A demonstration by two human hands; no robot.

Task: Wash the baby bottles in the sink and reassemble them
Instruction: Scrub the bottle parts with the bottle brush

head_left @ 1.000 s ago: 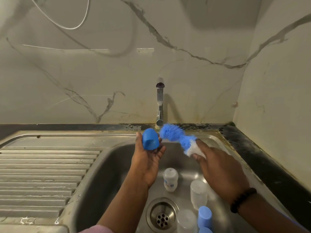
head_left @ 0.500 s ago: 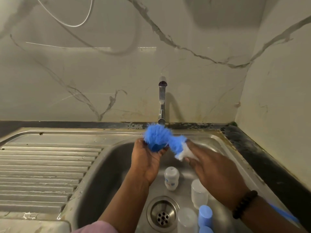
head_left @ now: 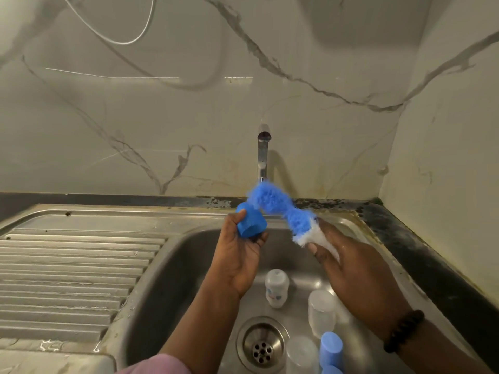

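My left hand (head_left: 237, 255) grips a blue bottle cap (head_left: 251, 222) above the sink basin (head_left: 172, 287). My right hand (head_left: 353, 279) holds a bottle brush (head_left: 278, 209) with blue and white bristles; its head is just right of and above the cap, not inside it. Down in the basin a small white bottle (head_left: 276, 287) stands upright, a clear bottle (head_left: 321, 311) stands to its right, and another clear piece (head_left: 302, 352) sits near the drain (head_left: 262, 346). A light blue cap (head_left: 331, 346) stands at the basin's front right.
The tap (head_left: 262, 152) rises behind the basin, with no water visible. A ribbed steel drainboard (head_left: 70, 273) stretches to the left. A dark counter edge (head_left: 421, 255) runs along the right, under marble walls.
Half a second ago the brush head was pushed into the cap. It has come out and up to the right, and the cap's open end has tilted forward.
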